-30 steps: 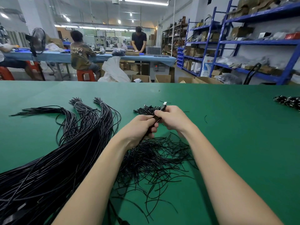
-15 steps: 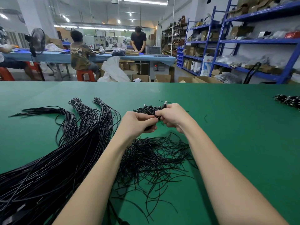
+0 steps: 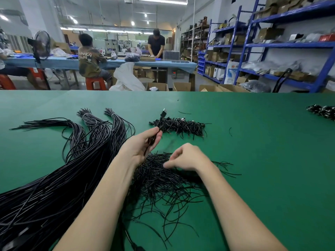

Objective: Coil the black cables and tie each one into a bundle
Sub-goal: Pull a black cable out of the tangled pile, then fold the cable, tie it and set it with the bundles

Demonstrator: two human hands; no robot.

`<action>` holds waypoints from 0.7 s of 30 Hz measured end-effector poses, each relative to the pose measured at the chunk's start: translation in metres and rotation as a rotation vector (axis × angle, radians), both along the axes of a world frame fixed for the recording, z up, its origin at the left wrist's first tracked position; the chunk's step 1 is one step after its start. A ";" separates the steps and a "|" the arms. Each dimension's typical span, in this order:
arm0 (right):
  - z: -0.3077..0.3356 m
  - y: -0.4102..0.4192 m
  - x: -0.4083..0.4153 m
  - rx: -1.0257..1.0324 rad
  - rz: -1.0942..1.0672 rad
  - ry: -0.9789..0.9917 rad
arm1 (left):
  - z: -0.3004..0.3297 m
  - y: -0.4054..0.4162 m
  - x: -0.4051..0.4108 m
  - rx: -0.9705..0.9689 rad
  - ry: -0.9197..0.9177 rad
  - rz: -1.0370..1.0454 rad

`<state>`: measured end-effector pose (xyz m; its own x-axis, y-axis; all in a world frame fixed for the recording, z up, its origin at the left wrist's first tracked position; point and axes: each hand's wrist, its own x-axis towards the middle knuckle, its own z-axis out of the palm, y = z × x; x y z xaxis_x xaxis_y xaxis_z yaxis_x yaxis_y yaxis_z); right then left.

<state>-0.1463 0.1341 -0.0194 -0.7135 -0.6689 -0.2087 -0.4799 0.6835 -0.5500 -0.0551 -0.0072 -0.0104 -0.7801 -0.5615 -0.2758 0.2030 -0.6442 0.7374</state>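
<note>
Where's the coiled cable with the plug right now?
Head view, centre: the coiled cable is gripped in the left hand, plug end up, just in front of the finished bundles and above the loose tie pile.

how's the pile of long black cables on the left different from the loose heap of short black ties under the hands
The long black cables are thick, run roughly parallel, and some ends are banded into bunches. The short thin black ties are fine strands, tangled every way, with none banded. Both are black and lie on the green table.
</note>
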 end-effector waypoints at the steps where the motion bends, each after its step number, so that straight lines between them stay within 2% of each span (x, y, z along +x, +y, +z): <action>1: -0.002 -0.001 0.005 0.021 -0.008 0.024 | 0.000 0.000 0.001 0.033 0.007 -0.006; 6: 0.003 -0.006 0.009 0.025 0.005 0.165 | 0.001 0.000 0.002 0.076 0.012 -0.025; 11: 0.011 0.002 0.006 0.005 0.194 0.002 | 0.001 -0.003 0.003 0.081 0.016 -0.029; 21: 0.001 0.006 0.010 -0.033 0.192 0.085 | -0.002 -0.003 0.002 0.033 0.010 -0.021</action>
